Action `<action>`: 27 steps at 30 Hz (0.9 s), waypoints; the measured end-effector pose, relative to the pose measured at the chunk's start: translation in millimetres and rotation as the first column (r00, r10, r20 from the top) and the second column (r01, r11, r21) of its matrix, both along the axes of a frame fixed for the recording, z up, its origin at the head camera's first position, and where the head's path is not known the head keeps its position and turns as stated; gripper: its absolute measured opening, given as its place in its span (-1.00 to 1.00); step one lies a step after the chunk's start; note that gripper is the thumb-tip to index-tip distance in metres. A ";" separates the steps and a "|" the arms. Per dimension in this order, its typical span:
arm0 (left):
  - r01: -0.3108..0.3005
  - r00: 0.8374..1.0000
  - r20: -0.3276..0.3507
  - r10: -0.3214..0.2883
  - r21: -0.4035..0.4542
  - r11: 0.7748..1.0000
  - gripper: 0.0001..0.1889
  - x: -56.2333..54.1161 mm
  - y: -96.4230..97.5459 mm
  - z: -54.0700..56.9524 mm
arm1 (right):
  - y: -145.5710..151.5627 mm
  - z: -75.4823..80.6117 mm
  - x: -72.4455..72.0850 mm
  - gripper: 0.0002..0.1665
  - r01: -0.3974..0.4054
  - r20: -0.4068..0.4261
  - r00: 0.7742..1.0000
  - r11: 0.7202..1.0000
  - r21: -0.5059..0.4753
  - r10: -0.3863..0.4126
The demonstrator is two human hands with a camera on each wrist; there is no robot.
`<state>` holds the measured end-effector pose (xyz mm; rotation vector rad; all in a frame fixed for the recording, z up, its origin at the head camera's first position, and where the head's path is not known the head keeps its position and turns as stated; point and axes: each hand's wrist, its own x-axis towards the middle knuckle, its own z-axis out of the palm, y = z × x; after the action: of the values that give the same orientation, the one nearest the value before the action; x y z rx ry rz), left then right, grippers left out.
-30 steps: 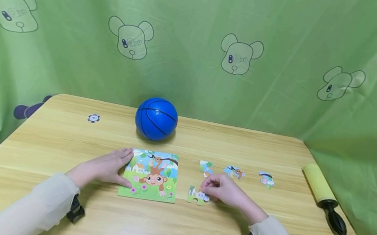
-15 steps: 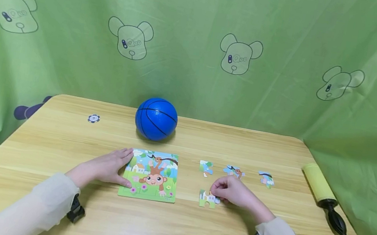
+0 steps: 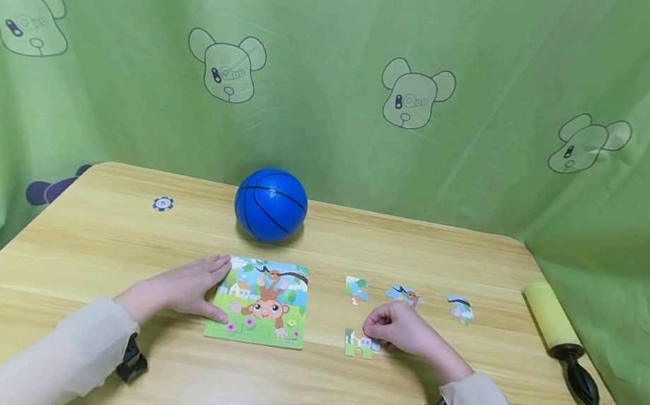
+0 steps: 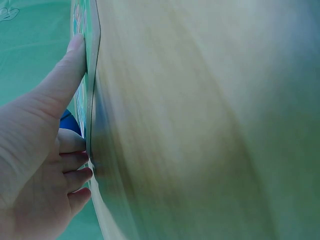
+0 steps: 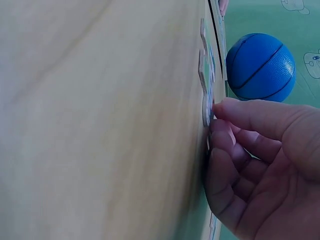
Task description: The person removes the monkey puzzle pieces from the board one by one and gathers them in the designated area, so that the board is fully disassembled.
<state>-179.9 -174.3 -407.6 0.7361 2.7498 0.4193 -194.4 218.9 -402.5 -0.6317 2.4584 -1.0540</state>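
My left hand (image 3: 188, 286) rests with straight fingers along the left edge of the monkey jigsaw puzzle (image 3: 270, 337). The thumb lies over its lower left part, and the left wrist view shows the thumb (image 4: 62, 75) along the board's edge. To the right, my right hand (image 3: 397, 327) pinches a puzzle piece (image 3: 350, 351) with a white house on green, low at the table. Thumb and curled fingers (image 5: 222, 135) meet at the piece's edge in the right wrist view; they hide its right part. Behind this hand lie a blue-green puzzle piece (image 3: 357, 287) and a branch-and-tail puzzle piece (image 3: 397, 292).
Another puzzle piece (image 3: 459, 308) lies further right. A blue basketball (image 3: 271, 205) stands behind the puzzle, and a poker chip (image 3: 163, 204) lies at the back left. Along the table's right edge is a yellow and black hand pump (image 3: 554, 318). A green curtain (image 3: 333, 75) encloses the table.
My right hand has shifted the house puzzle piece a little to the right, away from the puzzle, then stayed nearly still. The left hand has kept its place.
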 end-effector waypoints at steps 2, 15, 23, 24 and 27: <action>0.001 1.000 -0.003 -0.001 -0.003 1.000 0.09 -0.3 0.2 -0.1 | 0.6 -0.2 -0.4 -0.91 -0.002 -0.001 1.000 1.000 0.001 0.002; 0.005 1.000 -0.008 -0.005 -0.002 1.000 0.09 0.7 0.4 -0.4 | -25.8 4.2 -5.4 -0.91 -0.036 -0.018 0.999 0.999 -0.028 0.035; 0.003 1.000 -0.006 -0.003 0.005 1.000 0.07 0.8 0.5 0.7 | -69.4 5.5 -10.3 -0.84 -0.120 -0.077 0.990 0.993 -0.014 0.119; 0.001 1.000 -0.005 -0.001 0.005 1.000 0.07 0.7 0.6 0.7 | -74.8 5.3 -10.8 -0.83 -0.133 -0.077 0.988 0.991 -0.019 0.131; 0.001 1.000 -0.006 -0.001 0.006 1.000 0.07 0.4 0.3 0.2 | -89.6 3.8 -12.5 -0.80 -0.158 -0.073 0.985 0.987 -0.023 0.156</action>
<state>-179.5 -174.0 -407.4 0.7417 2.7550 0.4258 -206.9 129.3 -398.7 -0.8701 2.4107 -1.0225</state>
